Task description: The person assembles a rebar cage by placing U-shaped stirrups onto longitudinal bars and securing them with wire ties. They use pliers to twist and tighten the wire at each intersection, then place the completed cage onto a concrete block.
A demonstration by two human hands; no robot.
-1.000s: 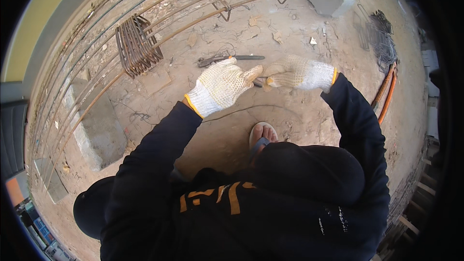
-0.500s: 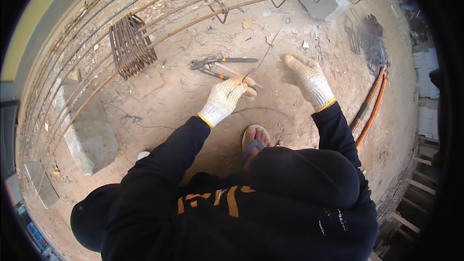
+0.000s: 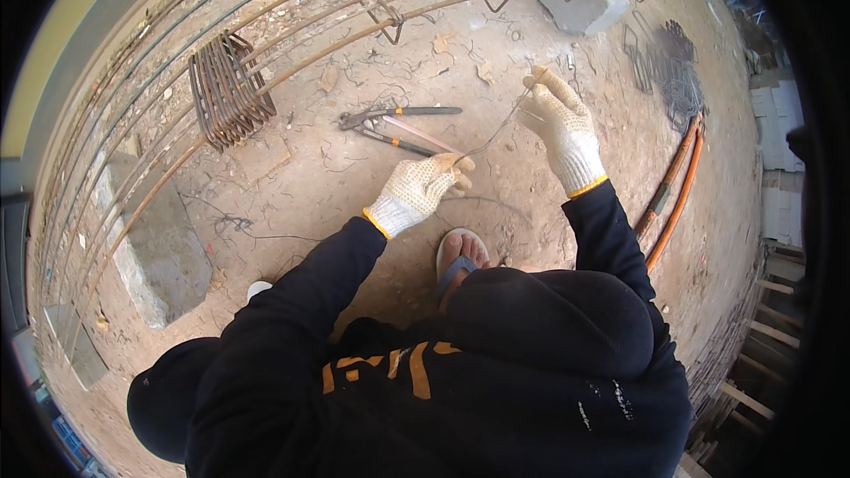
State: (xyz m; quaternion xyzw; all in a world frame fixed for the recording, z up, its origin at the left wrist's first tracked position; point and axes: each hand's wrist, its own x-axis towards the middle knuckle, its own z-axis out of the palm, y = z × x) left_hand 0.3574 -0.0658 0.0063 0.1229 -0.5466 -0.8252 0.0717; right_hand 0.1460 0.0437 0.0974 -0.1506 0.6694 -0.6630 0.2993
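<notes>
Your left hand [image 3: 421,186] and right hand [image 3: 558,115], in bumpy knitted gloves [image 3: 577,158], pinch a thin, dark, curved wire [image 3: 506,123] between them above gritty dirt [image 3: 536,235], the right having closed on it since the earlier frame.

Gloves [image 3: 568,131] white, cream dots; wire [image 3: 505,124] grey; pincer handles [image 3: 427,111] black, orange.
</notes>
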